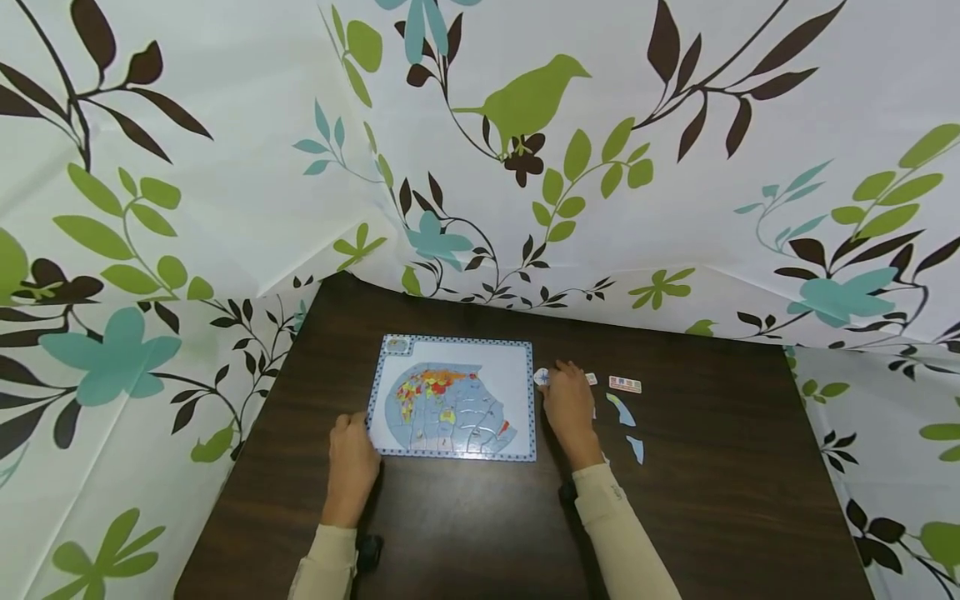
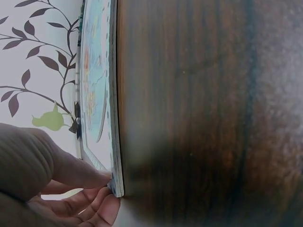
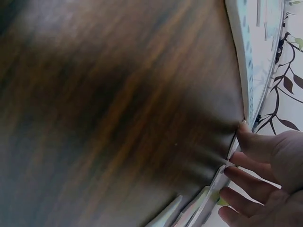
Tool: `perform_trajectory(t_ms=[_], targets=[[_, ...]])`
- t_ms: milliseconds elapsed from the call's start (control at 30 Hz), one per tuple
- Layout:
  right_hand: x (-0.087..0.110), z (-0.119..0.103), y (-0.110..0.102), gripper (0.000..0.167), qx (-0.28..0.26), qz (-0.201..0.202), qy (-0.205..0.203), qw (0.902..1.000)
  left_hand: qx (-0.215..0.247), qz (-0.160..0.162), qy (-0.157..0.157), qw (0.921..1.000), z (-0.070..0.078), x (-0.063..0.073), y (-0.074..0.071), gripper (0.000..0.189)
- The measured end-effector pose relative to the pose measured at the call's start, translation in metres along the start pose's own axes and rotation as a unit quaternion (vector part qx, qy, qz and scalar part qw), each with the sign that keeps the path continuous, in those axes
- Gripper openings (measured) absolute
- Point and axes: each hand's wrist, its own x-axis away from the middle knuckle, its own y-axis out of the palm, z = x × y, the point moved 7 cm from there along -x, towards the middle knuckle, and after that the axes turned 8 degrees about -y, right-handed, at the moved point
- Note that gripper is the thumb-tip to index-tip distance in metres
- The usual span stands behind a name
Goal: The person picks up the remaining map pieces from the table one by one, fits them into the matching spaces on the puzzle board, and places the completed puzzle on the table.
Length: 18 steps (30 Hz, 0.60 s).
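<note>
A world-map jigsaw puzzle with a blue dotted border lies on the dark table, its map partly filled with pieces and white board showing at upper right. My left hand pinches the puzzle's near-left edge; in the left wrist view the thumb lies on top at the corner, with curled fingers against the side. Just off the puzzle's right edge, my right hand holds a small white-and-blue compass piece by thumb and index finger. Its other fingers reach over loose pieces, partly hiding them.
Right of the right hand lie a title strip with coloured squares, a curved blue-and-green piece and a pointed light-blue piece. Leaf-and-bird patterned cloth hangs behind and beside the wooden table.
</note>
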Motion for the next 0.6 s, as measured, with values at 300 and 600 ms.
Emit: perform_trajectory(t_ms=[300,600], targets=[[-0.0015,0.0044,-0.0012,0.028,-0.066,0.011,0.049,0.9965,-0.020,-0.027,0.008,0.9994,0.0054,-0.0035,0.0014,0.034],[-0.0030,0.0085,-0.0049,0.022,-0.143,0.040,0.059,0.9872,-0.033,-0.044,0.003,0.9985,0.0060,-0.0058,0.0014,0.039]])
